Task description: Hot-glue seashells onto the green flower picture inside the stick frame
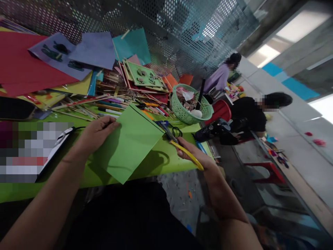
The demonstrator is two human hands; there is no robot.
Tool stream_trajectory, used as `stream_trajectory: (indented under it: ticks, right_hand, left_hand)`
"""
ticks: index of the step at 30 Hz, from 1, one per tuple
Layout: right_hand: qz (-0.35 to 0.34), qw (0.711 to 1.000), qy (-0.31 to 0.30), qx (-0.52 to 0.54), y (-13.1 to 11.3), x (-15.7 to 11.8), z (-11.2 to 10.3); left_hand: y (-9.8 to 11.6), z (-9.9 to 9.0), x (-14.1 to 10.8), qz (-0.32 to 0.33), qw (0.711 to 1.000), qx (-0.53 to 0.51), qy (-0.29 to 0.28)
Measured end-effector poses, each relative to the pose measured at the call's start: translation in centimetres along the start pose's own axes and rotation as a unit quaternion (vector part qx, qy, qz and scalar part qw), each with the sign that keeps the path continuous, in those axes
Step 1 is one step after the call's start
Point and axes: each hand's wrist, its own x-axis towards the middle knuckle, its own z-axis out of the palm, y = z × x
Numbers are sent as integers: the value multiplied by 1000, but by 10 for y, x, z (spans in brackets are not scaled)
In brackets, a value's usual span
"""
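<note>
A green sheet of paper is held up over the table, tilted, with a dark line along its upper right edge. My left hand pinches the sheet at its left edge. In my right hand is a pair of scissors with yellow handles, the fingers closed round them. The scissor blades meet the right corner of the sheet, near the end of the dark line. Whether the blades have cut into the paper I cannot tell.
Behind the sheet lie pens, sticks and framed crafts. Red paper and purple paper are stacked at left. A green basket of scraps and a black camera stand to the right. Two people sit farther off.
</note>
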Motion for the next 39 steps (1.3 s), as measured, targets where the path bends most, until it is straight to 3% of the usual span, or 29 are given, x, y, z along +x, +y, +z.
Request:
stream_trajectory:
  ticks: [9,27,39]
  right_hand:
    - [6,1000,-18,-10,-11,2,2]
    - [-3,1000,-19,1,-4,5,3]
    - [35,997,-12,66,-2,4,5]
  left_hand:
    - [3,1,0,-2,1000,6,9]
    - [6,2,-1,-6,1000,15,-10]
    - [4,1,0,-9,999,26,-17]
